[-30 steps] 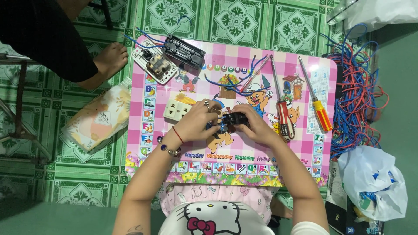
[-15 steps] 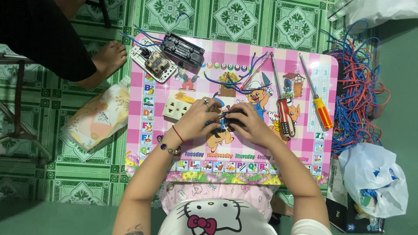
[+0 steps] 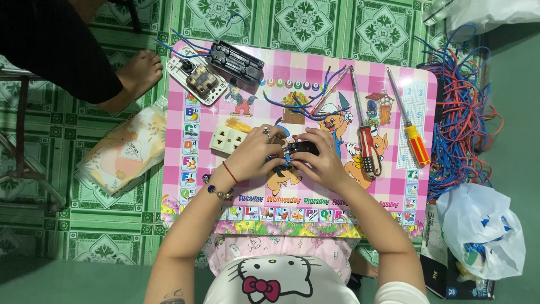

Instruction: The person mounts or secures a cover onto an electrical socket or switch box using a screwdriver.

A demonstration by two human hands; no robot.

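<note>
Both hands are meeting at the middle of the small pink table [image 3: 197, 191], and between them they are holding a small black electrical part [image 3: 302, 148] with short blue wires [image 3: 286, 161] coming out of it. The left hand [image 3: 257, 153] is pinching the left end of the part with the fingers curled close together, and the right hand [image 3: 319, 160] is closing its fingers around the right side, with the thumb pressing from the near side. The part is looking light and hard, probably plastic, so I think it is safest to take it by its two short ends; the wires are thin and soft and are bending easily, so they are a poor place to pull. The table top is smooth, printed with cartoon pictures, and small pieces are probably sliding on it easily. A white socket [image 3: 228, 138] is lying just left of the hands, two screwdrivers [image 3: 367, 147] are lying to the right, and a black box [image 3: 236, 61] and an open switch [image 3: 196, 79] are sitting at the far left corner. Right of the table a big tangle of red and blue wire [image 3: 464, 118] is lying on the green tiled floor [image 3: 112, 236], and a plastic bag [image 3: 481, 228] is near it. At the far left another person's bare foot [image 3: 138, 70] is standing on the floor.
</note>
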